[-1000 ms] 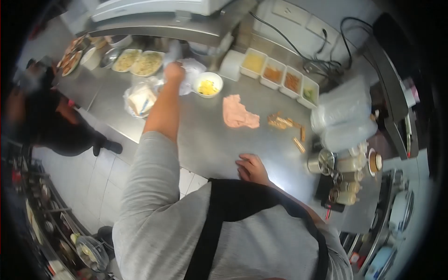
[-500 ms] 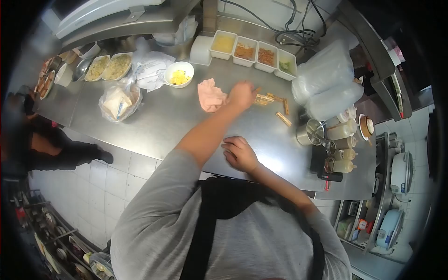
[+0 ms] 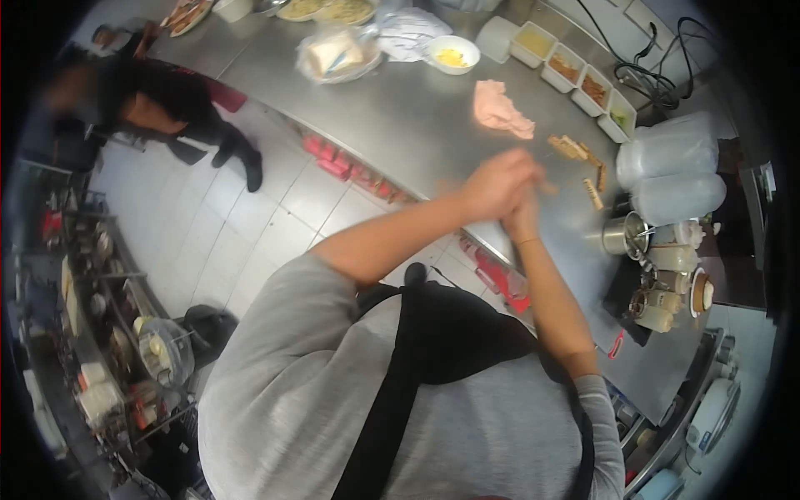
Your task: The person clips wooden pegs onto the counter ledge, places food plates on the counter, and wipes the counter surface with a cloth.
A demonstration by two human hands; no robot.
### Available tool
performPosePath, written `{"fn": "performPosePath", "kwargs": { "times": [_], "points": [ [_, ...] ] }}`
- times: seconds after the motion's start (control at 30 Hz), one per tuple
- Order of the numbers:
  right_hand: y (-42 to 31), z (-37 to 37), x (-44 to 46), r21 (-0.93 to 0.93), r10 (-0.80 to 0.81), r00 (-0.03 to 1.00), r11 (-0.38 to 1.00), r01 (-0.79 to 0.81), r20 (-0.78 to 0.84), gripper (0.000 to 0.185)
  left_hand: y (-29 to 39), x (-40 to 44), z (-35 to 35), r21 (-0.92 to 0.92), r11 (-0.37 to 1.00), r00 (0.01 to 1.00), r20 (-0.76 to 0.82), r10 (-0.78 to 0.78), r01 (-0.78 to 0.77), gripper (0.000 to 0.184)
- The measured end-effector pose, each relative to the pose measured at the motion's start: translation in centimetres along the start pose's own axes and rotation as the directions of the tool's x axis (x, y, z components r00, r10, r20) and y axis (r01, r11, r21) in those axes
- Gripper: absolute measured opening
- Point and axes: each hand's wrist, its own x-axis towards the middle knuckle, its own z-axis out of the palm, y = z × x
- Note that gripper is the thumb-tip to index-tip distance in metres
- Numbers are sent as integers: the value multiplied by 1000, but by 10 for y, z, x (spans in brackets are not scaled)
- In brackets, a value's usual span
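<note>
Over the counter's front edge, my left hand (image 3: 498, 185) is closed and meets my right hand (image 3: 522, 218). What it holds, if anything, is hidden. The fingers of my right hand are mostly covered by my left hand, and a small brownish blur shows beside them. Beyond my hands a crumpled pink cloth (image 3: 500, 110) lies on the steel counter (image 3: 417, 125). Several light-brown strips (image 3: 570, 148) lie to its right, with one short piece (image 3: 592, 193) apart from the others.
A white bowl with yellow pieces (image 3: 452, 57), a bagged white item (image 3: 336, 54) and white paper (image 3: 408, 33) stand farther back. Four-sided food tubs (image 3: 563, 68) line the back right. Bottles (image 3: 671, 257) and a metal pot (image 3: 623, 236) stand right. Another person (image 3: 158, 100) is at the left.
My left hand went from the back of the counter to the strips beside the pink cloth, then came back to my right hand. The view has shifted and turned.
</note>
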Motion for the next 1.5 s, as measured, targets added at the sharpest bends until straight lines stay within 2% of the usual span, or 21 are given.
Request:
{"fn": "performPosePath", "kwargs": {
  "times": [0.03,0.1,0.2,0.27,0.37,0.47,0.5,0.63,0.73,0.77,0.8,0.9,1.0,1.07,1.13,1.2,1.27,1.37,1.4,1.43,1.5],
  "points": [
    [-5,0,-2,63,72,997,995,-72,-3,17,15,-35,-12,-56,998,1000,6,-11,11,19],
    [-27,-8,0,184,215,976,960,-213,8,19,23,-112,-35,101,967,947,204,-249,233,16],
    [-85,-25,-29,279,325,786,807,-520,526,22,30,-201,-64,222,923,903,230,-363,314,13],
    [-128,-27,-52,319,53,781,894,-314,622,24,35,-236,-77,226,867,828,266,-494,445,13],
    [-159,-14,-80,206,-10,667,955,-216,745,27,37,-242,-87,175,917,864,312,-396,358,14],
    [-172,-6,-74,58,259,371,748,-661,892,25,27,-225,-102,186,962,894,367,-255,199,16],
    [-170,1,-79,144,280,404,641,-754,871,22,20,-224,-108,191,971,899,383,-212,147,15],
    [-166,44,-82,211,306,492,633,-744,815,21,-23,-220,-134,127,992,869,491,-69,7,10],
    [-172,92,-79,77,402,426,648,-758,811,20,-57,-220,-169,53,997,801,599,16,-59,10],
    [-143,133,-109,286,350,522,543,-789,778,21,-66,-216,-182,37,995,782,621,49,-92,10],
    [-152,140,-99,257,376,510,550,-795,773,21,-75,-214,-193,19,992,763,642,83,-124,10],
    [-175,158,-82,182,471,453,514,-838,757,20,-104,-211,-218,23,998,640,768,20,-60,27],
    [-188,176,-88,137,563,392,440,-887,727,17,-165,-220,-250,181,982,761,644,-76,-56,64],
    [-192,181,-97,107,599,401,465,-879,693,16,-201,-212,-272,625,779,602,603,-524,52,73],
    [-205,179,-94,118,636,391,428,-896,666,15,-251,-213,-287,718,696,718,484,-501,2,65],
    [-210,181,-89,148,637,390,399,-905,665,15,-272,-198,-301,807,569,700,497,-513,-156,63],
    [-213,188,-88,204,606,398,365,-909,689,15,-288,-178,-308,845,506,596,498,-629,-173,58],
    [-225,200,-53,87,555,500,608,-789,665,15,-285,-149,-320,832,531,433,542,-720,-158,45],
    [-232,202,-34,95,568,413,506,-858,712,16,-286,-143,-326,821,553,382,561,-735,-141,41],
    [-239,204,-12,97,565,328,398,-912,757,17,-305,-153,-328,767,623,468,611,-639,-152,35],
    [-241,224,13,114,533,248,271,-956,809,18,-293,-143,-340,744,661,367,643,-672,-95,35]
  ]
}}
